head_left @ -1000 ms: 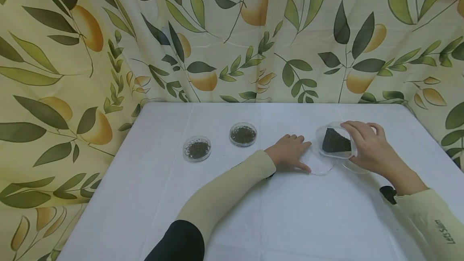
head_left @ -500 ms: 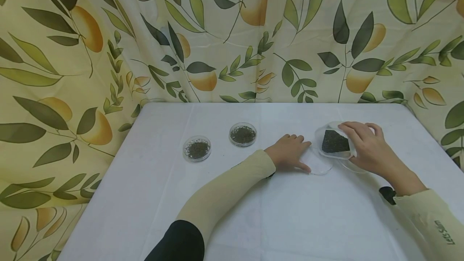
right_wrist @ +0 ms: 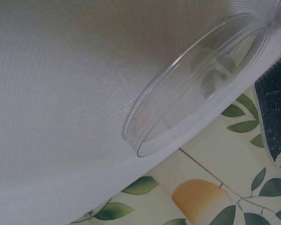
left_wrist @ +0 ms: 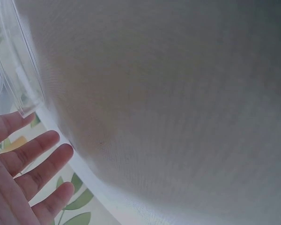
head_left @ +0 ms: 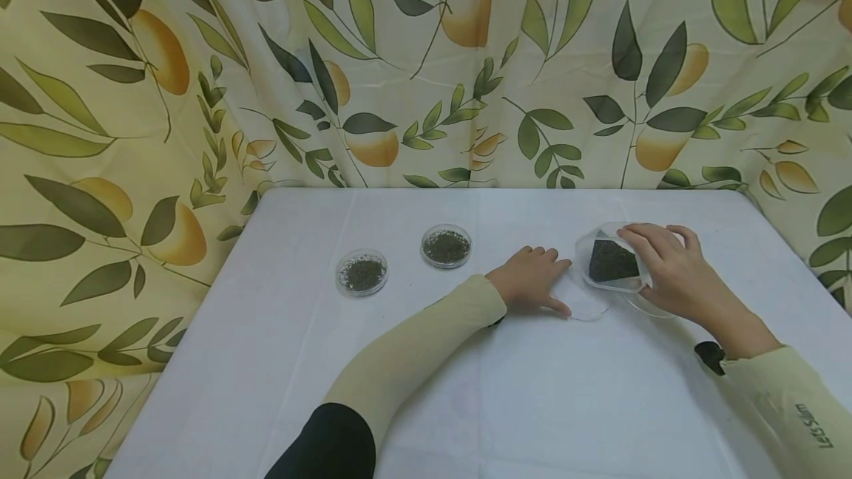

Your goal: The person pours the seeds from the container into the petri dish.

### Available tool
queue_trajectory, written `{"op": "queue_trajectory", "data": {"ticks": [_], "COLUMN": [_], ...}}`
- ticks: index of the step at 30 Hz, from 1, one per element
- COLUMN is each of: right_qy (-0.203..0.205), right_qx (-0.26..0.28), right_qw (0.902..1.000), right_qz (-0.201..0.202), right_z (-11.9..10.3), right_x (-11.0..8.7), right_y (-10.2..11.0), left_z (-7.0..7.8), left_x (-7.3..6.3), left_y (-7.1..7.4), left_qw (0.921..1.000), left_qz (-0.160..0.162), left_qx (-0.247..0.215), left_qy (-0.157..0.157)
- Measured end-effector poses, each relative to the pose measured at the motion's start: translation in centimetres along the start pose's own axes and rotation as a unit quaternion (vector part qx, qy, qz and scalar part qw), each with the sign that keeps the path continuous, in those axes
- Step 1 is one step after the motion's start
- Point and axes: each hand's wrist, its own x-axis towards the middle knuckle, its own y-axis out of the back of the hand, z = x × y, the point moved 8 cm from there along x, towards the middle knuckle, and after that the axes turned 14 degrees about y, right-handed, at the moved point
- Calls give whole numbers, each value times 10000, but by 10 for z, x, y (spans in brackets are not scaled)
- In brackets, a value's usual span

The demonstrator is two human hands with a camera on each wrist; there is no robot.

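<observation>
My right hand [head_left: 685, 272] grips a clear plastic box [head_left: 617, 288] that holds a slanted heap of dark granules [head_left: 612, 261]. The box is tilted leftward and overlaps a clear petri dish [head_left: 589, 316] on the table. My left hand [head_left: 529, 279] holds that dish by its side, thumb and index finger at opposite edges, other fingers spread in the left wrist view. A second clear round dish [head_left: 648, 309] lies partly hidden beneath my right hand. In the right wrist view this round dish [right_wrist: 140, 152] shows bare inside, with the box's dark granules [right_wrist: 276, 108] at the right edge.
Two petri dishes, a left one [head_left: 362, 291] and one farther back [head_left: 446, 265], contain dark granules mixed with white bits. All stand on a white-covered table [head_left: 479, 383]. Behind it hangs a leaf-and-fruit patterned curtain [head_left: 426, 146].
My right hand has shifted slightly left with the box, which now covers more of the petri dish. My left hand has stayed in place.
</observation>
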Motion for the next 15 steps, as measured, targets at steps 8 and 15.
{"op": "queue_trajectory", "data": {"ticks": [8, 15], "right_qy": [121, 405], "right_qx": [-41, -126], "right_qw": [9999, 9988], "right_qz": [-10, 227], "right_z": [-4, -5], "right_x": [2, 5], "right_y": [3, 12], "left_z": [0, 0], "left_x": [-1, 0], "left_y": [0, 0], "left_qw": [10000, 9999], "left_qz": [-40, -69], "left_qx": [-68, -62], "left_qy": [40, 52]}}
